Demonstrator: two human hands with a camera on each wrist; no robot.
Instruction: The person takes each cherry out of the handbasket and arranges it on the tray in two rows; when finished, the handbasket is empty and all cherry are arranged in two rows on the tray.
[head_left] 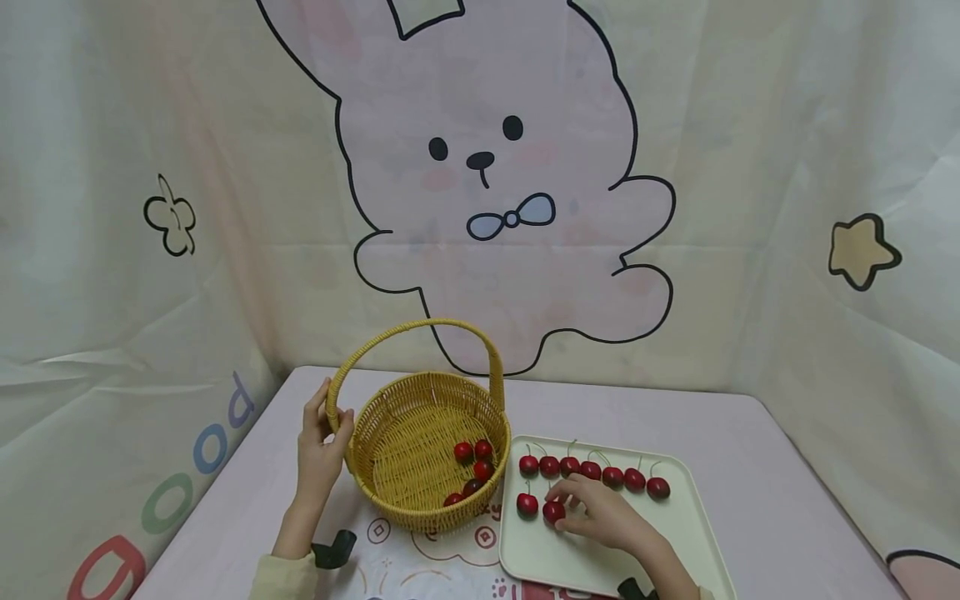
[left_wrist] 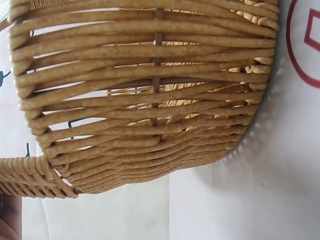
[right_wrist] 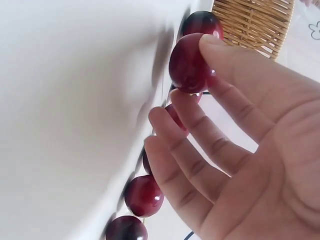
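From my station I start at the left, where a softly creased, pale cloth wall (head_left: pixel 82 333) carries big coloured letters. Beside it, the left hand (head_left: pixel 321 446) reaches out of a cream sleeve (head_left: pixel 285 577), thumb and fingers curled round the lower left end of the handle (head_left: pixel 444 322), a tightly wrapped arch. That handle rises over a round, honey-yellow woven basket (head_left: pixel 401 454); my left wrist feed shows its wall as smooth, rounded strands with narrow gaps. Five glossy, dark red cherries (head_left: pixel 483 471) lie bunched along the right part of the basket's floor. A red ringed motif (head_left: pixel 486 537) is printed on the white surface just in front.

Next comes a flat cream tray (head_left: pixel 637 550), a rectangle with rounded corners and a low rim. Near its left edge sits one stemmed cherry (head_left: pixel 527 505). Just right of that, the right hand (head_left: pixel 600 512) pinches another cherry (right_wrist: pixel 190 62) between thumb and index finger, the other fingers loosely bent; I can't tell whether this plump, shiny fruit touches the tray. Behind, a row of seven cherries (head_left: pixel 612 477) with thin stems runs along the tray's far side.
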